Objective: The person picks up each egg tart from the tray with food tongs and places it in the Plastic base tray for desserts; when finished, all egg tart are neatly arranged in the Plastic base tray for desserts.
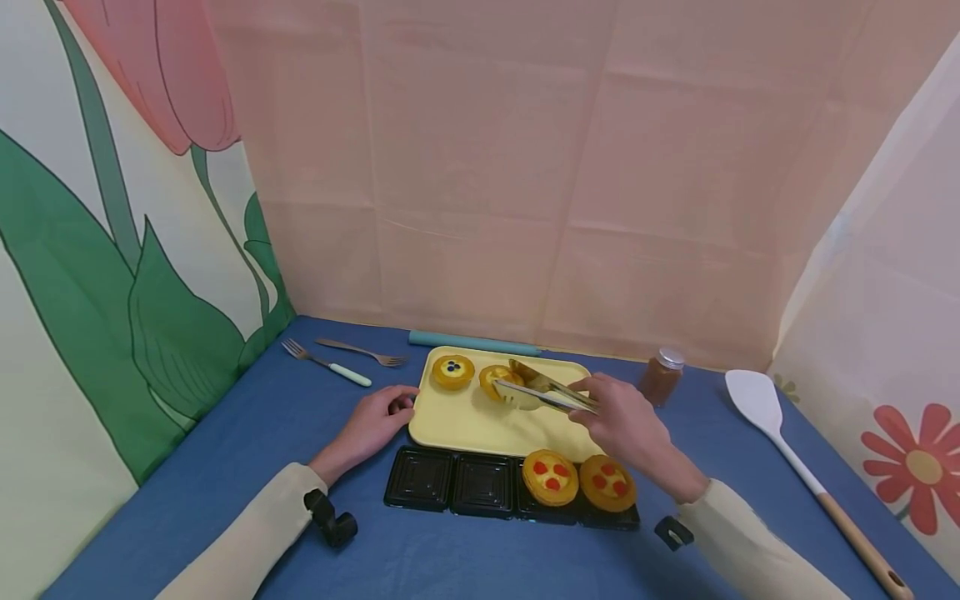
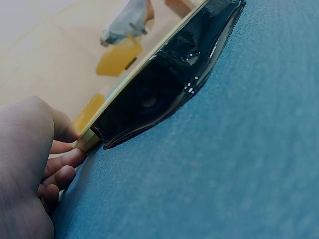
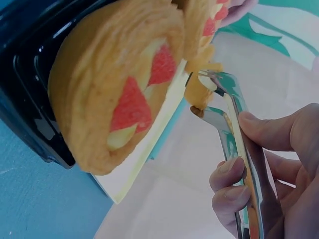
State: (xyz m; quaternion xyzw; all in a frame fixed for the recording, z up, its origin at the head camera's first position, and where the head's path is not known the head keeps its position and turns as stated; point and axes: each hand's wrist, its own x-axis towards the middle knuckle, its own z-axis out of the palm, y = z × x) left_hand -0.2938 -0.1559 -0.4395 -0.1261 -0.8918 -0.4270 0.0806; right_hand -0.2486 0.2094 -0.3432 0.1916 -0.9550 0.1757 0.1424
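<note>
My left hand (image 1: 380, 419) pinches the left rim of the pale yellow tray (image 1: 465, 425) between thumb and fingers, as the left wrist view shows. In my right hand (image 1: 628, 421) is a pair of metal tongs (image 3: 249, 149), thumb on one side and fingers on the other. The tongs' tips are spread around a small egg tart (image 1: 491, 377) on the tray. To its left sits another small tart (image 1: 453, 379) with dark blue berries. Two larger tarts with red pieces, a left one (image 1: 551, 493) and a right one (image 1: 609, 496), rest in the black container (image 1: 420, 479).
The container's two left compartments hold nothing. Two forks, one with a pale handle (image 1: 349, 374) and one metal (image 1: 360, 348), lie left. A teal stick (image 1: 472, 342) lies behind the tray. A brown jar (image 1: 662, 379) and white spatula (image 1: 757, 402) are right.
</note>
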